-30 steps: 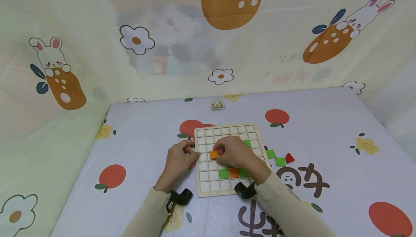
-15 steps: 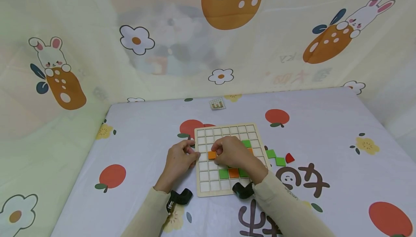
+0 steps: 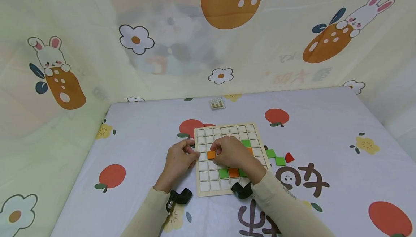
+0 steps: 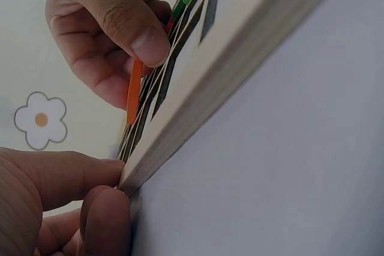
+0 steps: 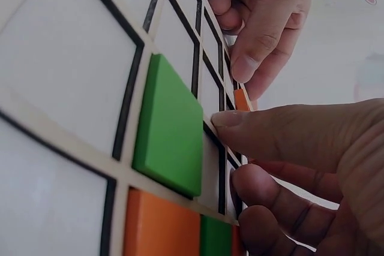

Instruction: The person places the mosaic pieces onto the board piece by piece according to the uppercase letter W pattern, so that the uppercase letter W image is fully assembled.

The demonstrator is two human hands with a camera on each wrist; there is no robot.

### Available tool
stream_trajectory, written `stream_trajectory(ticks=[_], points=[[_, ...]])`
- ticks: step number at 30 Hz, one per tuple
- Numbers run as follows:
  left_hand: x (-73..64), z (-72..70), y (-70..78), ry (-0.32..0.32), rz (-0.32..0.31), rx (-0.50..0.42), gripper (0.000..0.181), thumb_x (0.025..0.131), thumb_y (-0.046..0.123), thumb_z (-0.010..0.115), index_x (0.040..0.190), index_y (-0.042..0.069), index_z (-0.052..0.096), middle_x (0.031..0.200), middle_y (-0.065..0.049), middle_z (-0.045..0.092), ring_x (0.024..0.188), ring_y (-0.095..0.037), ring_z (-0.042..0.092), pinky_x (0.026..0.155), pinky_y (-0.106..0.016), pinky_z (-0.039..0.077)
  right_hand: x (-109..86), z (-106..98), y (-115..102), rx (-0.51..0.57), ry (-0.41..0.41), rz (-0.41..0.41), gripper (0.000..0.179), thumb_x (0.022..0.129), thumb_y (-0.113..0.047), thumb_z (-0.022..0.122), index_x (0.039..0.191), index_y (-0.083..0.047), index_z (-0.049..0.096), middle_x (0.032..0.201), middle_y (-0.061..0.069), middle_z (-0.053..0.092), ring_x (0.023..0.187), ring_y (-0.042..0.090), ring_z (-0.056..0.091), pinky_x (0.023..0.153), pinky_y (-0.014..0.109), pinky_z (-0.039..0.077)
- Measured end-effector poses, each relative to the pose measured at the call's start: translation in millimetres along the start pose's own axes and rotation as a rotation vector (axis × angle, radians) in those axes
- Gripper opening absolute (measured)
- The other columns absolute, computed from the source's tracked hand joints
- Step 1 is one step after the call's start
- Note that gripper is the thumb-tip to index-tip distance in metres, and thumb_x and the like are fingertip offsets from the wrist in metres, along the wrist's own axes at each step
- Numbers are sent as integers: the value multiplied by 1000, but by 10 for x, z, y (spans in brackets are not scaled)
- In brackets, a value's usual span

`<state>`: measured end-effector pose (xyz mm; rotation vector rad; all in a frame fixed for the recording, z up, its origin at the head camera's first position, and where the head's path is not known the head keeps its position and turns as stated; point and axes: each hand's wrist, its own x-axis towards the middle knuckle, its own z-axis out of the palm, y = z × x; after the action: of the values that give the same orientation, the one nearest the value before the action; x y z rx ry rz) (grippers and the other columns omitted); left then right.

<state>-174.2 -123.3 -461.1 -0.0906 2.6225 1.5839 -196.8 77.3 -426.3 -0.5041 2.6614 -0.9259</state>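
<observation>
A pale wooden grid board (image 3: pixel 203 186) lies on the table in the head view. My left hand (image 3: pixel 180 161) holds its left edge, thumb and index finger at the rim in the left wrist view. Over the board's left columns, my right hand (image 3: pixel 232 154) pinches an orange square tile (image 3: pixel 211 155). That tile stands tilted at the cells in the left wrist view. Green tiles (image 3: pixel 223 173) and an orange tile (image 3: pixel 233 172) sit in a lower row. Farther up are another green tile (image 3: pixel 246 143) and a partly covered orange one (image 3: pixel 250 151). My right hand hides the board's middle.
Right of the board lie two loose green tiles (image 3: pixel 271 153) and a red wedge-shaped piece (image 3: pixel 289 158). A small card with a grid picture (image 3: pixel 217 103) lies at the back of the table. Printed cloth (image 3: pixel 175 81) rises behind.
My right hand has shifted slightly left with the orange tile, closer to the board's left edge. My left hand and the board have stayed in place.
</observation>
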Motion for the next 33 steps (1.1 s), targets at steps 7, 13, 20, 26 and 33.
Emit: stream_trajectory(ticks=[7, 13, 20, 26, 33], points=[[-2, 1, -8, 1, 9, -1, 41, 88, 6, 79, 127, -1, 69, 76, -4, 64, 50, -13, 57, 50, -23, 46, 3, 8, 3, -2, 0, 10, 18, 80, -5, 82, 95, -11, 76, 69, -3, 55, 68, 15, 52, 66, 29, 41], [2, 1, -12, 3, 10, 0, 40, 88, 6, 79, 127, -1, 69, 75, -4, 63, 49, -13, 57, 50, -23, 45, 4, 7, 8, 6, -3, 14, 18, 80, -5, 80, 96, -10, 76, 70, -3, 55, 69, 15, 52, 67, 29, 42], [0, 1, -11, 2, 8, -3, 41, 89, 6, 79, 128, -1, 69, 75, -4, 63, 50, -13, 57, 51, -23, 46, -3, 18, -3, -2, -10, 31, 19, 81, -7, 82, 99, -11, 76, 71, -2, 55, 70, 16, 52, 66, 30, 41], [-4, 5, 5, 1, 3, -1, 42, 89, 7, 79, 129, -1, 68, 76, -4, 63, 51, -13, 58, 51, -23, 46, -39, 30, -21, -16, -4, 32, 26, 81, -9, 84, 107, -9, 79, 81, 2, 57, 80, 19, 53, 70, 32, 42], [-6, 4, 12, 2, -10, -4, 41, 89, 7, 79, 128, -1, 69, 76, -4, 63, 52, -13, 58, 52, -24, 47, -135, 7, 13, -59, 63, -18, 40, 84, -17, 84, 122, -10, 76, 114, 6, 65, 102, 22, 60, 92, 43, 53]])
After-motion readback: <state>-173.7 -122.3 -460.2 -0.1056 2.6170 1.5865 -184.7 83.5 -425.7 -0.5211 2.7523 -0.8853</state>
